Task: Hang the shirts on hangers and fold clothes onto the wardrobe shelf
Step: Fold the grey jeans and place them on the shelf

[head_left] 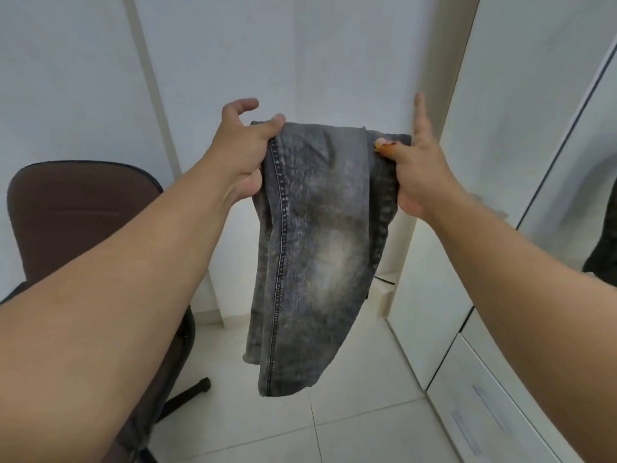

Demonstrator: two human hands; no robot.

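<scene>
While held up at chest height in mid-air, the faded grey washed-denim jeans hang folded, top edge level between 2 hands, lower end dangling free above the floor. Pale worn patch near the middle of the cloth; stitched seam runs down its left side.

Left hand: thumb and fingers pinch the jeans' upper left corner, index finger curled clear of the cloth.

Right hand: thumb, with an orange mark on its nail, presses the upper right corner against the palm; fingers extended straight up, not wrapped.

Both bare forearms reach in from the lower corners.

Brown padded office chair with black base stands lower left, behind the left forearm. White wall panels behind. White glossy wardrobe front with drawers at the right edge. Pale tiled floor below.
</scene>
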